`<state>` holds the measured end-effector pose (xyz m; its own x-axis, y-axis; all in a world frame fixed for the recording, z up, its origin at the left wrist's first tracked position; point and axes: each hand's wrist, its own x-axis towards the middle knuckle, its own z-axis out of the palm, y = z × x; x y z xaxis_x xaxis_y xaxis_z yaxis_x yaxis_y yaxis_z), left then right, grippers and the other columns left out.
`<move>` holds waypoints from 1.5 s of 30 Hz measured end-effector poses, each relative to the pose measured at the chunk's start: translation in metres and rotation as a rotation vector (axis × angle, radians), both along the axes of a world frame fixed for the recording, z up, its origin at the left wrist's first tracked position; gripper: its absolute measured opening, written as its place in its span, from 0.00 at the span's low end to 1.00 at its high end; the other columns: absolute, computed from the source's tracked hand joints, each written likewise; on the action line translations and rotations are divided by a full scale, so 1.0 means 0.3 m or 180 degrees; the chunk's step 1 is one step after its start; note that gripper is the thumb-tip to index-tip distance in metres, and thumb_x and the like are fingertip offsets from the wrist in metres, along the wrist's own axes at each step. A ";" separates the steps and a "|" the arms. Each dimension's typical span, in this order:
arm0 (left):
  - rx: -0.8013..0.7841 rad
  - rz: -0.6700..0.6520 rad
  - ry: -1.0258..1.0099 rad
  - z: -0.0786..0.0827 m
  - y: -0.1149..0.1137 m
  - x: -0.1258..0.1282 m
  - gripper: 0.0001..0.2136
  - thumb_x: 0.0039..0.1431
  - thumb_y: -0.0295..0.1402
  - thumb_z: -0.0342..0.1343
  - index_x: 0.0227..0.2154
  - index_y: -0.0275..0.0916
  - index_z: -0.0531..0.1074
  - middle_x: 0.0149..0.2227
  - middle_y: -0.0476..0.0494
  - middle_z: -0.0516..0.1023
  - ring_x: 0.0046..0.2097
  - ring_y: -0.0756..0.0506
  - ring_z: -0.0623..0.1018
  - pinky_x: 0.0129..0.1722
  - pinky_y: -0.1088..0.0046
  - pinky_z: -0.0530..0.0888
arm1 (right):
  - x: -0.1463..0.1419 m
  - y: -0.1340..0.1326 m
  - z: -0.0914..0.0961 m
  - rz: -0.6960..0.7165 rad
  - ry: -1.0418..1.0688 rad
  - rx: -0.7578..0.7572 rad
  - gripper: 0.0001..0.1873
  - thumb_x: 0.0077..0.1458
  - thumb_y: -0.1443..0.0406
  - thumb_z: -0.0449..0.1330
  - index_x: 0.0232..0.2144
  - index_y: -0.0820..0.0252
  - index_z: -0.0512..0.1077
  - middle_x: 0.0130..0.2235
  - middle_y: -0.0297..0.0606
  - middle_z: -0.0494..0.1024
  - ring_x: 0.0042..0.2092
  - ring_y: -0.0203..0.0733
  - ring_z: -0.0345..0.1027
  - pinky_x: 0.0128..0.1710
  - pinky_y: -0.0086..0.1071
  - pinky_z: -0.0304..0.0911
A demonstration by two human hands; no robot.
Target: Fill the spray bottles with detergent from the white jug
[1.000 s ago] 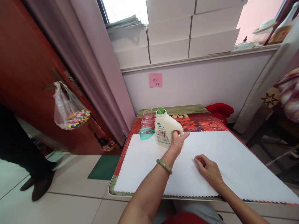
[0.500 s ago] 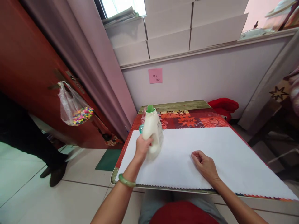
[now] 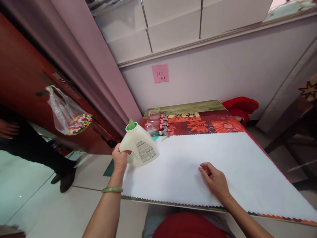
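My left hand is wrapped round the handle of a cream-white detergent jug. The jug's mouth shows a green spout and no cap, and its printed label faces right. It is slightly tilted over the left end of a white cloth; whether its base touches the cloth I cannot tell. Empty and loosely curled, my right hand rests on the cloth near the front edge, thumb apart from the fingers. Beyond the jug lie clear pink spray bottles and a teal spray bottle, partly hidden by it.
The table has a red patterned top and stands against the wall. A pink note is stuck there. At left, a plastic bag of colourful pieces hangs from the door handle. A person in dark trousers stands nearby. Something red lies behind the table.
My left hand has moved the jug left and toward me, turning its label into view and uncovering the spray bottles. My right hand has hardly moved. The view has tipped down slightly.
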<state>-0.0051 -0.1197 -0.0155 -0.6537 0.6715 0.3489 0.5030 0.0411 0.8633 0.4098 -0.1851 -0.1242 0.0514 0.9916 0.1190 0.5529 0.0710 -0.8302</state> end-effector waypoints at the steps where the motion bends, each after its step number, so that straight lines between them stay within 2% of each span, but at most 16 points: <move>1: -0.0034 -0.0058 -0.0005 0.009 -0.001 -0.003 0.08 0.39 0.34 0.55 0.25 0.39 0.68 0.23 0.53 0.69 0.27 0.49 0.69 0.27 0.73 0.69 | -0.001 0.000 0.005 0.0011 -0.0002 -0.0023 0.17 0.61 0.48 0.55 0.38 0.53 0.73 0.28 0.33 0.79 0.28 0.42 0.73 0.32 0.33 0.67; 4: -0.0159 -0.0198 -0.0019 0.039 -0.016 -0.009 0.11 0.38 0.34 0.59 0.29 0.39 0.71 0.26 0.51 0.73 0.30 0.47 0.72 0.30 0.70 0.72 | -0.001 -0.001 0.016 0.0057 0.0051 -0.0043 0.16 0.61 0.49 0.55 0.39 0.52 0.73 0.28 0.33 0.79 0.27 0.41 0.73 0.31 0.33 0.67; 7: -0.0128 -0.0020 0.0019 0.051 -0.064 0.010 0.20 0.39 0.34 0.62 0.40 0.40 0.71 0.37 0.45 0.77 0.39 0.42 0.77 0.41 0.62 0.76 | 0.002 0.001 0.017 0.0059 0.0255 -0.0069 0.16 0.61 0.50 0.55 0.42 0.53 0.72 0.30 0.34 0.80 0.29 0.42 0.75 0.31 0.33 0.69; 10: 0.0171 0.0494 0.0239 0.026 -0.147 0.093 0.29 0.44 0.33 0.61 0.53 0.41 0.63 0.54 0.36 0.70 0.56 0.36 0.71 0.58 0.49 0.67 | 0.006 0.008 0.014 -0.0004 0.0634 -0.0191 0.19 0.60 0.50 0.57 0.45 0.54 0.71 0.33 0.36 0.80 0.29 0.41 0.75 0.31 0.33 0.70; 12: 0.0528 0.0723 0.0898 -0.005 -0.199 0.191 0.32 0.47 0.33 0.61 0.56 0.40 0.60 0.60 0.31 0.63 0.62 0.33 0.65 0.62 0.47 0.63 | 0.008 0.021 0.024 -0.0024 0.1031 -0.0368 0.20 0.58 0.49 0.59 0.45 0.55 0.72 0.34 0.37 0.80 0.29 0.40 0.74 0.29 0.32 0.70; 15: 0.0466 -0.0411 0.1742 -0.057 -0.224 0.368 0.19 0.55 0.33 0.60 0.50 0.44 0.67 0.52 0.35 0.72 0.59 0.34 0.71 0.60 0.47 0.66 | 0.008 0.057 0.070 -0.0007 0.1623 -0.0721 0.20 0.57 0.47 0.60 0.39 0.57 0.73 0.31 0.38 0.79 0.28 0.40 0.72 0.26 0.31 0.69; 18: 0.0207 -0.1537 0.1746 -0.106 -0.163 0.526 0.09 0.61 0.32 0.56 0.45 0.47 0.71 0.48 0.40 0.77 0.54 0.37 0.75 0.56 0.52 0.72 | 0.002 0.104 0.132 0.0109 0.1794 -0.0715 0.20 0.58 0.47 0.59 0.34 0.58 0.74 0.28 0.36 0.77 0.26 0.38 0.70 0.24 0.30 0.68; 21: -0.0196 -0.2234 0.1657 -0.157 -0.055 0.637 0.14 0.64 0.35 0.54 0.52 0.46 0.70 0.57 0.38 0.74 0.61 0.38 0.72 0.59 0.53 0.69 | -0.010 0.153 0.160 0.0347 0.1381 -0.0361 0.19 0.62 0.49 0.56 0.35 0.57 0.74 0.28 0.36 0.77 0.29 0.40 0.72 0.29 0.32 0.71; 23: -0.0583 -0.2494 0.1743 -0.194 0.009 0.683 0.22 0.64 0.38 0.53 0.60 0.45 0.65 0.65 0.36 0.66 0.66 0.38 0.66 0.63 0.51 0.64 | -0.011 0.191 0.147 0.0576 0.0681 0.0002 0.18 0.64 0.51 0.54 0.43 0.54 0.75 0.37 0.40 0.81 0.38 0.45 0.76 0.40 0.38 0.73; 25: -0.0978 -0.2508 0.1917 -0.232 0.046 0.707 0.27 0.64 0.41 0.54 0.64 0.43 0.61 0.69 0.33 0.59 0.70 0.35 0.59 0.66 0.46 0.58 | 0.010 0.243 0.118 0.0720 -0.0251 0.0349 0.22 0.64 0.51 0.54 0.54 0.52 0.72 0.54 0.46 0.77 0.54 0.52 0.72 0.55 0.48 0.67; 27: -0.1242 -0.2339 0.2105 -0.265 0.053 0.709 0.30 0.63 0.44 0.54 0.66 0.42 0.58 0.71 0.31 0.55 0.72 0.33 0.53 0.67 0.43 0.53 | 0.067 0.306 0.082 0.0553 -0.1123 0.0452 0.30 0.63 0.49 0.55 0.62 0.55 0.67 0.66 0.50 0.65 0.66 0.58 0.58 0.65 0.56 0.53; 32: -0.1570 -0.2168 0.2478 -0.318 -0.012 0.667 0.34 0.64 0.48 0.52 0.69 0.44 0.53 0.72 0.31 0.48 0.73 0.33 0.46 0.67 0.41 0.48 | 0.325 0.426 -0.011 -0.0498 -0.2209 -0.0273 0.41 0.65 0.44 0.46 0.69 0.63 0.54 0.71 0.53 0.52 0.72 0.60 0.42 0.68 0.61 0.37; 36: -0.1845 -0.2175 0.2677 -0.336 -0.060 0.658 0.33 0.65 0.49 0.48 0.70 0.43 0.52 0.73 0.32 0.46 0.73 0.34 0.44 0.68 0.42 0.44 | 0.460 0.433 -0.083 -0.0561 -0.2457 -0.0539 0.45 0.63 0.40 0.41 0.70 0.62 0.51 0.72 0.49 0.50 0.73 0.58 0.39 0.68 0.60 0.34; 41: -0.1705 -0.2228 0.2215 -0.336 -0.065 0.648 0.33 0.65 0.48 0.49 0.69 0.42 0.53 0.73 0.33 0.48 0.73 0.36 0.45 0.69 0.44 0.40 | 0.439 0.418 -0.058 -0.0935 -0.2133 -0.0096 0.49 0.61 0.38 0.40 0.70 0.69 0.50 0.71 0.56 0.52 0.73 0.59 0.40 0.69 0.57 0.33; 43: -0.1363 -0.2251 0.1377 -0.320 -0.051 0.644 0.34 0.63 0.48 0.52 0.69 0.40 0.55 0.72 0.34 0.51 0.73 0.36 0.48 0.69 0.46 0.39 | 0.365 0.393 -0.004 -0.1077 -0.1697 0.0254 0.51 0.61 0.37 0.41 0.69 0.74 0.50 0.70 0.60 0.53 0.72 0.61 0.41 0.70 0.57 0.32; 45: -0.0915 -0.2241 0.0159 -0.294 -0.029 0.652 0.34 0.61 0.49 0.55 0.67 0.40 0.58 0.71 0.34 0.54 0.72 0.37 0.51 0.70 0.49 0.41 | 0.233 0.340 0.059 -0.0783 -0.0953 0.0429 0.51 0.60 0.37 0.44 0.69 0.70 0.51 0.69 0.59 0.57 0.71 0.59 0.47 0.70 0.55 0.36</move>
